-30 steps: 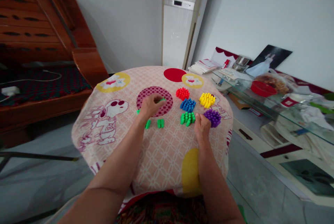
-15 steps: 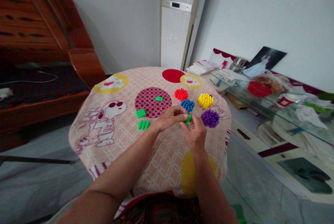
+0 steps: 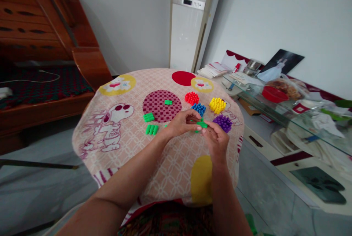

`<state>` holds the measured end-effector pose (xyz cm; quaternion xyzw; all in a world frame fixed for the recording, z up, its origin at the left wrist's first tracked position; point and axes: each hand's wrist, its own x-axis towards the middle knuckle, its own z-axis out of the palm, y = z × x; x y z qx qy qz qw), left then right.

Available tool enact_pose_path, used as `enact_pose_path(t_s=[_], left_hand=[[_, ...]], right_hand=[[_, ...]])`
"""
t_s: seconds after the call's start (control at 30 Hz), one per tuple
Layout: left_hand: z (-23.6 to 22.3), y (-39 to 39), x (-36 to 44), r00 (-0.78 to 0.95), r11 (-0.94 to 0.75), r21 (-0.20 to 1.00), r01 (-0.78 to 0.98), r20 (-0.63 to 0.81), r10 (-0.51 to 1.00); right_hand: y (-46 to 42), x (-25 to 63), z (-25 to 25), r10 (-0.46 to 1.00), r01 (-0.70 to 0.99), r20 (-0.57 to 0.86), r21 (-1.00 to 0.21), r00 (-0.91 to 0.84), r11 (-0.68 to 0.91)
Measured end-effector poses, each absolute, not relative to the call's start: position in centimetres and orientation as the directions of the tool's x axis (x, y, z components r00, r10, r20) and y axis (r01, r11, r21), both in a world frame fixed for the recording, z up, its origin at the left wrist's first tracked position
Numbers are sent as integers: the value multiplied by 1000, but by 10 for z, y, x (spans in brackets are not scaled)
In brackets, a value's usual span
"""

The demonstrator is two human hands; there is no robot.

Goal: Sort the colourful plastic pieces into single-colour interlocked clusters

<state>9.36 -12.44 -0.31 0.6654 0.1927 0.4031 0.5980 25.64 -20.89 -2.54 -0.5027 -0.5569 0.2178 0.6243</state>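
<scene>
Head camera looks down on a round counter [image 3: 165, 170] under a cartoon-print cloth, and both hands meet over its far half. Left hand [image 3: 183, 123] has its grip pinched closed on a small green peg piece [image 3: 202, 124], thumb under, fingers on top. Right hand [image 3: 218, 141] comes in from the other side, fingertips closed on the same piece, so the two hold it between them just above the cloth, near the purple cluster [image 3: 223, 122].

To my eye the step here is pressing green pegs together. Doing it well means keeping the pieces lined up end to end, squeezing straight rather than at an angle, and holding the work low over the counter so a slip does not send a peg rolling off the edge.

Now the count. Four finished colour clusters show: one red cluster [image 3: 192, 98], one blue cluster [image 3: 199, 109], one yellow cluster [image 3: 217, 105], one purple. Three green bits lie loose on the cloth to the left: a small green pair [image 3: 168, 102] on the chequered circle, a green block [image 3: 149, 117] at that circle's near edge, a green row [image 3: 151, 129] just nearer still. How many pegs sit inside the hands I cannot tell; the fingers cover most of them.
</scene>
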Motion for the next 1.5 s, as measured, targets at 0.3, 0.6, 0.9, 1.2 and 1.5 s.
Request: enact_pose_path(t_s=[0.3, 0.6, 0.9, 1.2, 1.5], left_hand=[[-9, -103, 76, 279, -396, 918, 9, 378, 883], [-15, -83, 45, 56, -352, 899, 260, 350, 935], [-28, -51, 19, -134, -274, 702, 657, 467, 874], [-46, -39, 44, 198, -341, 498, 797, 318, 927], [-12, -59, -30, 46, -180, 530, 829, 255, 966]], right_hand=[[-201, 281, -39, 788, 795, 569, -578, 233, 182], [-184, 273, -58, 813, 838, 565, -504, 137, 209], [-183, 279, -74, 746, 813, 640, -526, 184, 250], [-183, 281, -84, 709, 807, 657, -550, 257, 218], [-179, 283, -87, 707, 790, 652, -572, 274, 222]])
